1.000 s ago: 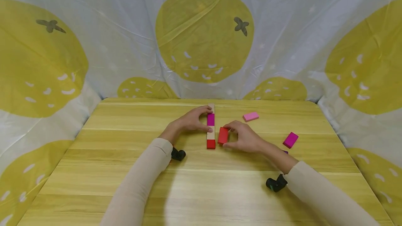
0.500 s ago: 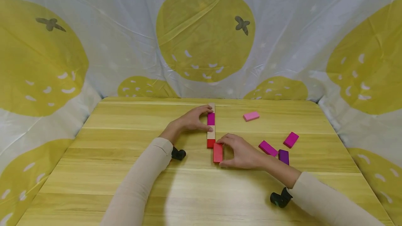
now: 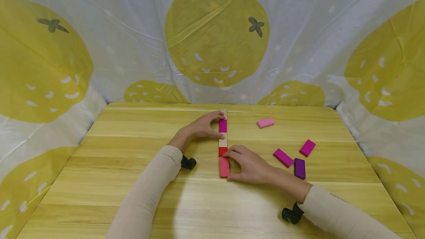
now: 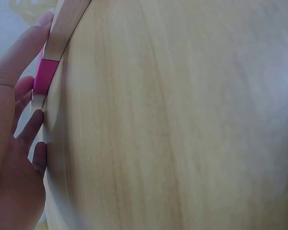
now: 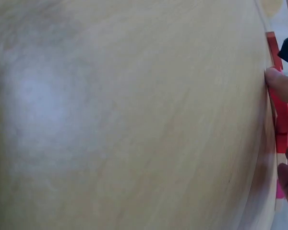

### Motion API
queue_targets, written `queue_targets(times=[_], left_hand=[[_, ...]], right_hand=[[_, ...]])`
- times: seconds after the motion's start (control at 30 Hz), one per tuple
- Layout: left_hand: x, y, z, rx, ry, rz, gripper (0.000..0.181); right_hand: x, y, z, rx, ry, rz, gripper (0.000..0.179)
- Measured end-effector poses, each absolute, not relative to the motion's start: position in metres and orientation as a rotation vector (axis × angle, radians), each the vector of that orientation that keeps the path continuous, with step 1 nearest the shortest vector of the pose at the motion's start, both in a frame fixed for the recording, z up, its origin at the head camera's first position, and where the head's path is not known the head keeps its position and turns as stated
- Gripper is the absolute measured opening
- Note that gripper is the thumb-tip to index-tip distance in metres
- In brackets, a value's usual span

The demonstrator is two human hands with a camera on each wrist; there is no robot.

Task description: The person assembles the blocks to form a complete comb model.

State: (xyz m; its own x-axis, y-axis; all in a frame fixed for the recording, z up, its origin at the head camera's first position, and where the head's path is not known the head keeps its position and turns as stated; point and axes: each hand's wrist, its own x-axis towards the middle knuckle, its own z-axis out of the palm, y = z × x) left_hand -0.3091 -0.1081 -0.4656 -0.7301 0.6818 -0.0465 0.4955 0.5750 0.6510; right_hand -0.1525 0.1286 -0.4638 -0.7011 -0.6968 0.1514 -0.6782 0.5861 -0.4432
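Note:
A line of wooden blocks runs away from me on the table: plain wood at the far end, magenta, plain wood, then red. My left hand spans the magenta block, thumb on the nearer plain block and fingertips at the far one. At the line's near end, my right hand pinches a light red block lengthwise between thumb and fingers. This block lines up with the row, right at the red one. In the right wrist view the held block is partly covered by fingers.
To the right lie a pink block, two magenta blocks and a purple block. Another red block shows in the right wrist view, mostly hidden by my left forearm in the head view. A patterned cloth hangs behind the table.
My right hand has brought the light red block toward me, then left, from beside the row to its near end. My left hand has stayed put.

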Motion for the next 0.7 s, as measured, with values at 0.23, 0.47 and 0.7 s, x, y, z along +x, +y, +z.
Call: queue_targets(times=[0.23,0.47,0.7], left_hand=[[-0.3093,-0.1081,-0.4669,0.958,2.510,0.921,0.083],[-0.3089,-0.1084,-0.4674,0.956,2.513,0.921,0.083],[-0.3096,-0.1082,-0.4673,0.950,2.519,0.918,0.083]], right_hand=[[-0.1501,0.1290,-0.4643,-1.317,2.765,-0.764,0.051],[-0.1505,0.1265,-0.4672,-1.336,2.789,-0.729,0.045],[-0.1517,0.1244,-0.4674,-1.322,2.802,-0.728,0.046]])
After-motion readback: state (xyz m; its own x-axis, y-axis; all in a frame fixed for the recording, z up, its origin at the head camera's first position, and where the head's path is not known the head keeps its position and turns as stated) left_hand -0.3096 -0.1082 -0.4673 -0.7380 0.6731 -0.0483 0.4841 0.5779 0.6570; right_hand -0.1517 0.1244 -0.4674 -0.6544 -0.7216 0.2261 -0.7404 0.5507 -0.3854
